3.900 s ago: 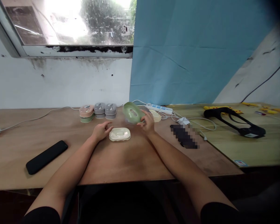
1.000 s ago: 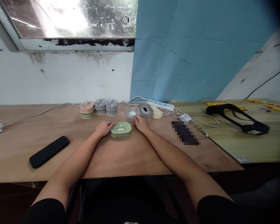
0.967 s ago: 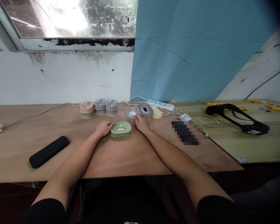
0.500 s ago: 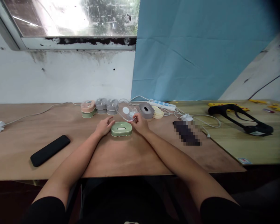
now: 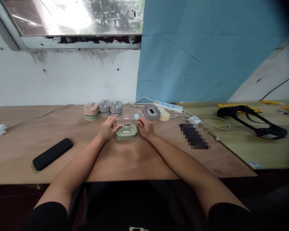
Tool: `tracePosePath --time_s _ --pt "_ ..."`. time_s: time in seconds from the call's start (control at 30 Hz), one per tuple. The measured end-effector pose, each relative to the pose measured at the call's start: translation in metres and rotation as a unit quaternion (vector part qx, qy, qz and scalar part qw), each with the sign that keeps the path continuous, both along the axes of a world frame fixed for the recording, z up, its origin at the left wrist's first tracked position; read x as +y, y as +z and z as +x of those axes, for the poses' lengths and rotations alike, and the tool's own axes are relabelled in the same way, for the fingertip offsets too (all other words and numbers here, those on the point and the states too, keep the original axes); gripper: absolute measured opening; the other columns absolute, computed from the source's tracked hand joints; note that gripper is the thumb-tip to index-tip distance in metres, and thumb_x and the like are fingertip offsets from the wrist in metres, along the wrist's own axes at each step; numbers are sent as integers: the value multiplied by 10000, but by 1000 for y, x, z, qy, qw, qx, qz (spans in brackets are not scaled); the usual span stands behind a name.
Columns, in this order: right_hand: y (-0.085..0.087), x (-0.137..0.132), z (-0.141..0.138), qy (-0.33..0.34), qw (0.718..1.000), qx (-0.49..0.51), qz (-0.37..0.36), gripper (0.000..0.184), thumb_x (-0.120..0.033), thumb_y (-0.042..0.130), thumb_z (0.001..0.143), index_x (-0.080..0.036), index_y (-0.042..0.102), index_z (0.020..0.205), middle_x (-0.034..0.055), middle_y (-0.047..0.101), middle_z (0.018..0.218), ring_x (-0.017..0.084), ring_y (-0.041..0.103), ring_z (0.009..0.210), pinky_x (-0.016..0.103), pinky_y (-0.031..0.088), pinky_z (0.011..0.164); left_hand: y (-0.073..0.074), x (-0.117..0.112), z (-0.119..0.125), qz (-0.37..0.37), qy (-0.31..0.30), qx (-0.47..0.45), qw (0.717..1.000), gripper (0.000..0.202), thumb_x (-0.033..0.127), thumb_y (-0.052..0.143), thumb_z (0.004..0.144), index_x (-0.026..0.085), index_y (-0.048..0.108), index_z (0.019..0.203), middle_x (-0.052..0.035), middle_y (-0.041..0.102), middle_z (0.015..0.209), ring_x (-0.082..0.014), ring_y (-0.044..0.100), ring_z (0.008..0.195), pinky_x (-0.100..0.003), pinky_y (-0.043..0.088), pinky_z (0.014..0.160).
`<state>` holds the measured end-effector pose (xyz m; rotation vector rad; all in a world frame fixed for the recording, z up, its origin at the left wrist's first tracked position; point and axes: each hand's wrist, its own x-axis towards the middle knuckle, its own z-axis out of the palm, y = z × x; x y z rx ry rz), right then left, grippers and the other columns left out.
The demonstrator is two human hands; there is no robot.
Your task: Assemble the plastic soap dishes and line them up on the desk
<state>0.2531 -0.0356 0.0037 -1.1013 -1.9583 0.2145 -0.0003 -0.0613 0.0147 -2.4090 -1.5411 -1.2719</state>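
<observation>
A green soap-box base (image 5: pixel 126 132) lies on the wooden table (image 5: pixel 135 160) in front of me. A clear lid (image 5: pixel 127 122) sits level just over it. My left hand (image 5: pixel 107 128) holds the lid's left end with fingers curled, and my right hand (image 5: pixel 145 127) pinches its right end. Behind them lie a second clear lid (image 5: pixel 137 114), a grey box part (image 5: pixel 151 112) and a stack of cream inserts (image 5: pixel 164 114).
Closed boxes stand at the back: pink on green (image 5: pixel 91 111) and two grey stacks (image 5: pixel 110 107). A black phone (image 5: pixel 52 153) lies left, a pixelated dark object (image 5: pixel 194 136) right, with a power strip (image 5: pixel 168 106), cables and a black headset (image 5: pixel 252 120) on the neighbouring table.
My right hand picked a clear lid up from the back and brought it over the green base. My left hand rose from the base's side to take the lid's left end.
</observation>
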Motion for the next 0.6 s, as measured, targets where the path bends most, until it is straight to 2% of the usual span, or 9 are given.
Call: tracePosePath --time_s 0.13,0.27,0.4,0.6 --pt "1 4 0 -25 1000 -1 -13 684 -697 165 906 -188 582 717 57 614 701 183 576 712 261 392 683 -1 0 3 -18 -13 -28 999 788 562 557 839 149 315 1466 -3 657 781 -107 534 599 -212 443 669" --pt "-1 9 -3 -15 998 15 -64 654 -671 202 920 -198 534 613 41 576 598 173 550 622 271 377 614 -1 -2 2 -32 -17 -18 999 693 538 535 851 143 421 1409 32 599 634 -109 530 578 -208 423 643" --pt "-6 14 -6 -8 991 5 -134 660 -682 202 913 -214 528 582 42 547 559 185 527 580 296 369 556 -3 0 1 -54 -8 -16 998 627 533 533 848 133 519 1331 34 566 572 -118 517 561 -221 408 620" --pt "-7 17 -7 11 983 -8 -183 659 -686 209 909 -206 496 559 30 517 544 166 488 562 284 357 543 -5 4 -1 -89 7 -8 996 574 550 530 848 159 576 1267 8 612 618 -145 575 620 -239 410 631"
